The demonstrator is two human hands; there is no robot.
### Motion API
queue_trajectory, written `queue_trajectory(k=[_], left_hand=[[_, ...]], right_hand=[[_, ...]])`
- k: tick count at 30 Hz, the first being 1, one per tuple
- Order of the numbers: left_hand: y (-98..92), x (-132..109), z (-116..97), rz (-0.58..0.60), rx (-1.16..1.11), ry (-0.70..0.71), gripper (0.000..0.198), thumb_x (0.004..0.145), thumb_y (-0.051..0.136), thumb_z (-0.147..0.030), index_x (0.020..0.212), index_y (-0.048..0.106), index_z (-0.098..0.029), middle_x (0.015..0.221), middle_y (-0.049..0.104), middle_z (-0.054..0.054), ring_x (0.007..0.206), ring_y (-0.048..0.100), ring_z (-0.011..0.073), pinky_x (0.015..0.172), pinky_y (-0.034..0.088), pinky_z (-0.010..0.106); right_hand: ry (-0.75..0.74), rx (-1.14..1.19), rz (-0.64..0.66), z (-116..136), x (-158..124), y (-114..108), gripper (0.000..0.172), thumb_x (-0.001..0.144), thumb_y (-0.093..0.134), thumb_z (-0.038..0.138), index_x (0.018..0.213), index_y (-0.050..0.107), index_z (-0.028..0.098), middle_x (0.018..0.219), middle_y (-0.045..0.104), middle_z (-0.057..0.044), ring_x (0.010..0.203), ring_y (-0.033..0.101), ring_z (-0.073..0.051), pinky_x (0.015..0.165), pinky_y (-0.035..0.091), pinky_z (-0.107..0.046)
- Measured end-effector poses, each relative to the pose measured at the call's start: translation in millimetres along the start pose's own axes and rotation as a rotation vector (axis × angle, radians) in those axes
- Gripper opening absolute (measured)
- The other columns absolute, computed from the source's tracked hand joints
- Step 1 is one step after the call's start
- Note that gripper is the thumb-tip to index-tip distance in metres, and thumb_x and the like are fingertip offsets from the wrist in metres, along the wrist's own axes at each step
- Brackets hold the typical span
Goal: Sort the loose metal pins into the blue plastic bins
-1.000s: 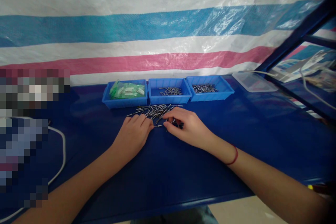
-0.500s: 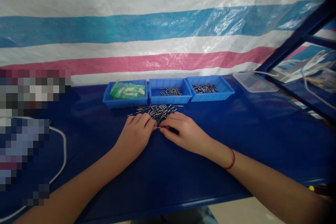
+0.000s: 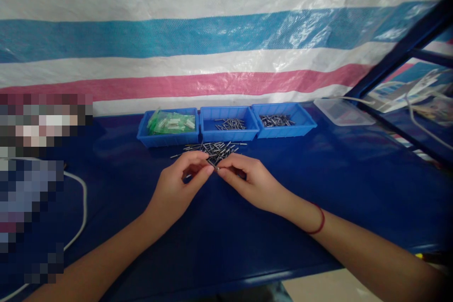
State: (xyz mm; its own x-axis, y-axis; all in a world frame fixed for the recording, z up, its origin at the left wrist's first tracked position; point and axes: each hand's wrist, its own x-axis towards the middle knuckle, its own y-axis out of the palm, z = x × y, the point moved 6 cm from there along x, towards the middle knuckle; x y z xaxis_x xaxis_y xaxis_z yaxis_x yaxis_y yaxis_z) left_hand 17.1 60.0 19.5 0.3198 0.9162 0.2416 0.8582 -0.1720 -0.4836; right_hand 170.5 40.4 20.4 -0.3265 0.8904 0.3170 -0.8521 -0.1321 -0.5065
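Observation:
My left hand (image 3: 179, 186) and my right hand (image 3: 249, 180) meet fingertip to fingertip just above the blue table (image 3: 354, 184). Both pinch one small metal pin (image 3: 215, 167) between them. Just beyond the fingers lies a loose pile of metal pins (image 3: 212, 148) on the table. Behind the pile stand three blue bins in a row: the left bin (image 3: 167, 126) holds green and white plastic bags, the middle bin (image 3: 229, 123) holds a few pins, the right bin (image 3: 283, 120) holds more pins.
A clear plastic lid or tray (image 3: 343, 110) lies at the back right. A white cable (image 3: 79, 203) curves over the table at the left. A striped tarp (image 3: 212, 33) hangs behind the bins. A dark blue frame bar (image 3: 396, 52) slants at the right.
Both hands lifted off the table and drew back from the pile a little. Their fingertips now pinch a single pin between them.

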Motion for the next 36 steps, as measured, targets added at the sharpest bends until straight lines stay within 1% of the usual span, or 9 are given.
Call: queue_trajectory(k=[3,7,13,17,23,28,32,36], left_hand=[[0.8,1,0,0.007,-0.061,-0.043,0.02,0.081,0.065,-0.032,0.096,0.064,-0.018,0.087,0.069,0.0,0.076,0.066,0.0137,0.07,0.052,0.022],[0.3,1,-5,0.022,-0.019,-0.031,0.015,0.081,0.064,-0.03,0.09,0.066,-0.019,0.081,0.069,-0.001,0.072,0.064,0.0131,0.068,0.051,0.022],[-1.3,0,-6,0.027,0.016,-0.019,0.013,0.083,0.063,-0.03,0.089,0.067,-0.02,0.081,0.069,-0.002,0.071,0.064,0.0124,0.068,0.051,0.021],[-0.6,0,-5,0.033,0.023,-0.015,0.013,0.083,0.062,-0.03,0.091,0.068,-0.021,0.083,0.07,-0.002,0.072,0.064,0.0126,0.069,0.051,0.021],[-1.0,0,-6,0.024,0.051,0.013,0.012,0.083,0.063,-0.029,0.091,0.067,-0.021,0.085,0.07,-0.001,0.075,0.065,0.0129,0.071,0.051,0.021],[-2.1,1,-8,0.018,0.047,0.032,0.011,0.083,0.063,-0.028,0.091,0.067,-0.021,0.086,0.07,-0.001,0.077,0.065,0.0125,0.072,0.05,0.02],[-2.0,2,-5,0.016,0.037,0.026,0.013,0.083,0.063,-0.029,0.092,0.067,-0.02,0.087,0.069,0.0,0.078,0.065,0.0136,0.073,0.05,0.021],[-1.0,2,-3,0.041,0.044,0.012,0.015,0.084,0.061,-0.031,0.094,0.066,-0.02,0.088,0.069,0.001,0.079,0.065,0.0145,0.074,0.05,0.023]], right_hand=[[0.007,0.024,-0.005,1,-1,0,0.015,0.091,0.051,0.024,0.085,0.063,0.016,0.077,0.06,-0.002,0.067,0.051,-0.011,0.06,0.04,-0.024],[-0.002,0.027,0.007,2,-2,1,0.014,0.091,0.052,0.023,0.086,0.063,0.016,0.077,0.059,-0.002,0.068,0.052,-0.012,0.062,0.04,-0.024],[0.002,0.034,0.013,5,-3,2,0.012,0.09,0.052,0.021,0.091,0.063,0.016,0.078,0.059,-0.002,0.068,0.051,-0.011,0.062,0.039,-0.024],[0.007,0.042,0.012,5,-3,2,0.011,0.09,0.052,0.021,0.089,0.063,0.017,0.078,0.058,-0.002,0.067,0.05,-0.011,0.061,0.039,-0.024],[0.087,0.074,-0.036,0,-2,0,0.007,0.087,0.055,0.02,0.085,0.061,0.017,0.077,0.058,-0.002,0.065,0.049,-0.011,0.058,0.039,-0.024],[0.129,0.131,-0.089,-3,-4,-1,0.004,0.087,0.056,0.022,0.085,0.058,0.018,0.072,0.054,0.001,0.061,0.047,-0.01,0.056,0.038,-0.023],[0.106,0.129,-0.135,-1,-5,-5,0.003,0.087,0.056,0.02,0.085,0.056,0.018,0.072,0.052,0.002,0.061,0.046,-0.009,0.054,0.037,-0.022],[0.046,0.093,-0.189,6,-6,-11,0.003,0.087,0.055,0.02,0.085,0.056,0.019,0.075,0.052,0.0,0.062,0.047,-0.009,0.055,0.038,-0.023]])
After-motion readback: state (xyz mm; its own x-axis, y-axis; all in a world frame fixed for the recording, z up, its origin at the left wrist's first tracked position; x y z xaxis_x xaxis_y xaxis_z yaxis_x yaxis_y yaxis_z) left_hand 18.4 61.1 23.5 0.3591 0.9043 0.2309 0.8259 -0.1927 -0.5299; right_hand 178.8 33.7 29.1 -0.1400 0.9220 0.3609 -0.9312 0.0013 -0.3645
